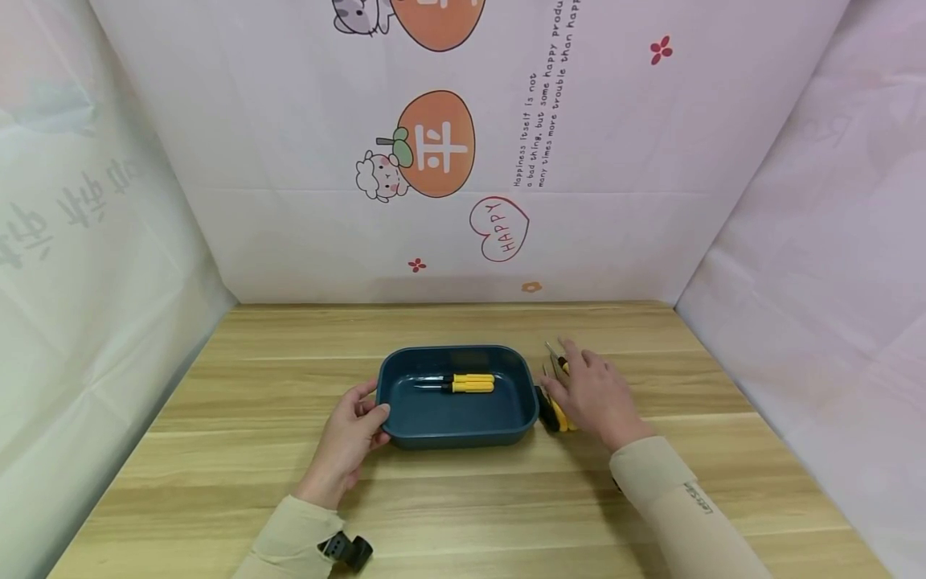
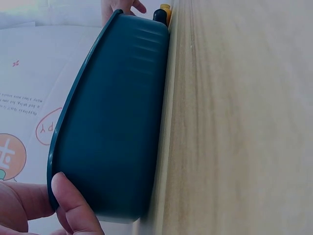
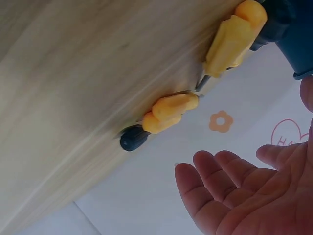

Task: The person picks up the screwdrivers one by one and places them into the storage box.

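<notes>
A dark blue plastic bin [image 1: 448, 418] stands on the table, with two yellow-and-black screwdrivers [image 1: 473, 387] lying side by side inside it. My left hand [image 1: 347, 442] grips the bin's left rim, thumb over the edge; the left wrist view shows the bin's outer wall [image 2: 112, 112] and the pinching fingers. To the right of the bin, my right hand [image 1: 596, 394] hovers above more screwdrivers [image 1: 558, 414] and partly hides them. Seen from the right wrist, its fingers [image 3: 210, 181] are extended and hold nothing, with yellow handles [image 3: 230, 46] and a black-tipped handle [image 3: 134, 138] on the tabletop.
The wooden table [image 1: 463, 515] extends around the bin. A white printed sheet [image 1: 615, 161] rises behind it, and white sheets [image 1: 94, 281] hang along both sides. A black wrist camera [image 1: 347, 551] sits on the left sleeve.
</notes>
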A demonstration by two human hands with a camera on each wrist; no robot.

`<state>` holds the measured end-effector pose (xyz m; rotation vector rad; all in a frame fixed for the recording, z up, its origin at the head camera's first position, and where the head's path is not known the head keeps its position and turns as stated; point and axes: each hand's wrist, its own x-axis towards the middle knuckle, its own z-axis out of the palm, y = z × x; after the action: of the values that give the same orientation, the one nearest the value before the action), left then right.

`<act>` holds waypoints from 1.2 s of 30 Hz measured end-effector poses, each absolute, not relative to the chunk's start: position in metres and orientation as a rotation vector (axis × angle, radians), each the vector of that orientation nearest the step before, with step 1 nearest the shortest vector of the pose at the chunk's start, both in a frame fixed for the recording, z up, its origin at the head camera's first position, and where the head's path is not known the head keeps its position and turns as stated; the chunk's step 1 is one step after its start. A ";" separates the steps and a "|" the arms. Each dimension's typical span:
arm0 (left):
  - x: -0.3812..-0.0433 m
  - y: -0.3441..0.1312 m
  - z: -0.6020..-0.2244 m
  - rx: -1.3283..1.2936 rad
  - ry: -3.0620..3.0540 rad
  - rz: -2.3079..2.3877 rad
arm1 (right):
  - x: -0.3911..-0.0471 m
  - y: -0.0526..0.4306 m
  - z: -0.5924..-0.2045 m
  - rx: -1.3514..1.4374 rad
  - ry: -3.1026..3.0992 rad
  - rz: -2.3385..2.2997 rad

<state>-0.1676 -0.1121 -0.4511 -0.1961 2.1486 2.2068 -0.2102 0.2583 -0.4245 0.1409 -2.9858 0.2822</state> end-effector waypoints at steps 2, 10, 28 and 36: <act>-0.168 -0.112 -0.451 -0.197 2.149 2.207 | -0.210 0.260 -0.425 0.124 -2.991 0.290; -0.167 -0.113 -0.451 -0.204 2.150 2.203 | -0.212 0.267 -0.429 0.090 -3.031 0.302; -0.167 -0.113 -0.451 -0.202 2.139 2.209 | -0.230 0.273 -0.436 0.063 -3.092 0.318; -0.166 -0.113 -0.450 -0.203 2.135 2.206 | -0.236 0.273 -0.439 0.053 -3.102 0.282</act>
<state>-0.1661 -0.1129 -0.4501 -0.2033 2.1351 2.2063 -0.2360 0.2733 -0.4391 0.0533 -3.1020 0.2821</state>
